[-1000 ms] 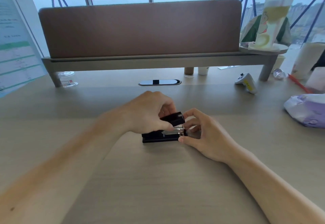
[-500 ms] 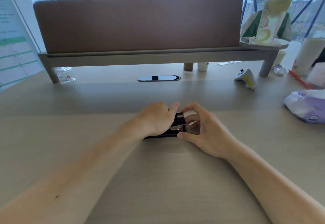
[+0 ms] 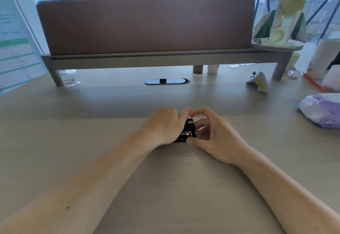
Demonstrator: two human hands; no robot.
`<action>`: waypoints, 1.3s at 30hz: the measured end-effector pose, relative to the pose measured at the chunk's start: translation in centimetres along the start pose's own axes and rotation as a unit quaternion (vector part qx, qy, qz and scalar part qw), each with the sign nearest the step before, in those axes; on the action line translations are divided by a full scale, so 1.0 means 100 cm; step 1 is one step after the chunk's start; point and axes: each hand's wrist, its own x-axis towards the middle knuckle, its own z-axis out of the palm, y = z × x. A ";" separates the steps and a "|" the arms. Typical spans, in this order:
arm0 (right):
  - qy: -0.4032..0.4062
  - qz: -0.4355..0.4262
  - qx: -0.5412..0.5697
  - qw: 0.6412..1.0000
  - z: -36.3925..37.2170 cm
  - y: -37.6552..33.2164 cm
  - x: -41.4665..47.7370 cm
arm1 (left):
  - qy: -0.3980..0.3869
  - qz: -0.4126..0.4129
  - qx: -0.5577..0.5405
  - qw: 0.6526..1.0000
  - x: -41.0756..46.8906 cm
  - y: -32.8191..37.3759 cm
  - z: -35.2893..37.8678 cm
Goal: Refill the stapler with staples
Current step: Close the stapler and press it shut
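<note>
Stapler [image 3: 187,130] lies on the desk [image 3: 165,187] under the left hand [image 3: 165,125], whose palm presses its top, seemingly to close it; right hand [image 3: 215,132] pinches the exposed front end between thumb and fingers, steadying it.

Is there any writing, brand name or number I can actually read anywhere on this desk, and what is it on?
None can be read.
Wall chart: rows of print, too blurred.
Clear jar: red label, too small.
Tall drink cup: cartoon picture, no legible words.
White paper cup: dark mark, unreadable.
Stapler: no marking visible.
</note>
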 end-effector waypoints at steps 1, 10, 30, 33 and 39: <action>-0.004 0.001 -0.004 1.000 0.000 0.000 -0.001 | 0.009 0.011 -0.014 1.000 -0.002 0.000 -0.003; -0.119 0.039 -0.266 0.956 -0.006 -0.008 -0.010 | -0.047 0.138 0.001 0.989 -0.036 -0.056 -0.044; -0.171 0.078 -0.333 0.924 0.016 0.008 0.070 | 0.192 -0.082 -0.023 0.978 0.079 -0.135 -0.033; -0.169 0.071 -0.335 0.924 0.015 0.012 0.070 | 0.197 -0.079 0.002 0.977 0.100 -0.140 -0.027; -0.162 0.067 -0.337 0.925 0.015 0.011 0.069 | 0.195 -0.070 0.008 0.978 0.120 -0.144 -0.020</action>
